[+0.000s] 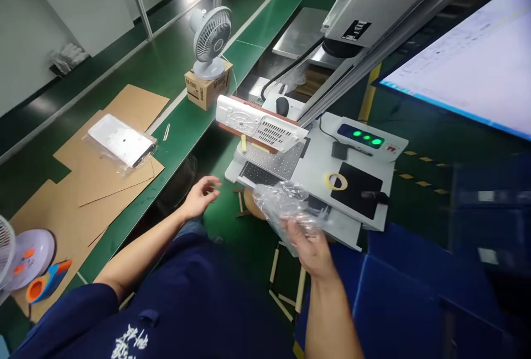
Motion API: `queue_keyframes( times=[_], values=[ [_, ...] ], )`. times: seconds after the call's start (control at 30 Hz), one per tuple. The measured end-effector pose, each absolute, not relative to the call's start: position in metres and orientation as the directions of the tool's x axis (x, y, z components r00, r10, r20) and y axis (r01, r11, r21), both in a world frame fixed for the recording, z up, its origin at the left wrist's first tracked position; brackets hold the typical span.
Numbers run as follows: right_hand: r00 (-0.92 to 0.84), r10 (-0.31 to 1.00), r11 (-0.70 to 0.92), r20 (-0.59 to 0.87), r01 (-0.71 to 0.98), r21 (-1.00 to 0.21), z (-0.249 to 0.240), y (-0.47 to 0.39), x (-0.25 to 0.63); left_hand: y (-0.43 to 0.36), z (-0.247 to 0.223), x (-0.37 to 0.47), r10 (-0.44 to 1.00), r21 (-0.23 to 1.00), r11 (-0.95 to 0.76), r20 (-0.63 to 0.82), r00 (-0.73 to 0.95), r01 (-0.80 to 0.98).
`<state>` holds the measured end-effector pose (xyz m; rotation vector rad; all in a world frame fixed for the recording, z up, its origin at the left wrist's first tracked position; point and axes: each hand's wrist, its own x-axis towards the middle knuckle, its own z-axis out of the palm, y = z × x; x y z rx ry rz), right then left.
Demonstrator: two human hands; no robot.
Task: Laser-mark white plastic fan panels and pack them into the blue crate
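My right hand (309,245) is closed on a crumpled clear plastic bag (286,209), held in front of the machine's perforated plate. Loosely curled and holding nothing, my left hand (202,197) hangs by the edge of the green bench, its fingers apart. A white slotted panel (259,125) with a round vent pattern stands tilted on the machine bed (282,160), propped against a reddish-brown piece. On the bench to the left, a white flat part (121,140) lies in clear plastic on cardboard.
A grey fan (212,35) stands on a cardboard box (203,90). A tape roll (327,181) and a black mouse pad (359,187) lie on the machine. Its head (373,5) overhangs from above, beside a monitor (468,66). A tape dispenser (47,281) sits lower left. Blue bins (406,292) are at right.
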<state>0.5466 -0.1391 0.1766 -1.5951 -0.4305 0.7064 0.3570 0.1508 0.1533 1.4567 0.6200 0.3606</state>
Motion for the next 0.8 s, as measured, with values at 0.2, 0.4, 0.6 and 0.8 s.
queue_keyframes(
  times=[0.2, 0.4, 0.6, 0.8],
  values=[
    [0.445, 0.846, -0.405, -0.295, 0.175, -0.897, 0.232, -0.086, 0.535, 0.163, 0.203, 0.447, -0.281, 0.855, -0.394, 0.235, 0.930, -0.336],
    [0.675, 0.580, -0.575, -0.457, -0.059, -0.816, 0.242, -0.107, 0.517, 0.195, 0.183, 0.512, -0.608, 0.739, -0.502, 0.068, 0.791, -0.450],
    [0.822, 0.151, -0.644, -0.549, -0.339, -0.686, 0.203, -0.169, 0.484, 0.214, 0.149, 0.528, -0.602, 0.769, -0.564, -0.132, 0.787, -0.302],
    [0.948, 0.094, -0.442, -0.304, -0.234, -0.866, 0.227, -0.145, 0.520, 0.177, 0.199, 0.578, -0.612, 0.714, -0.564, -0.025, 0.790, -0.414]
  ],
)
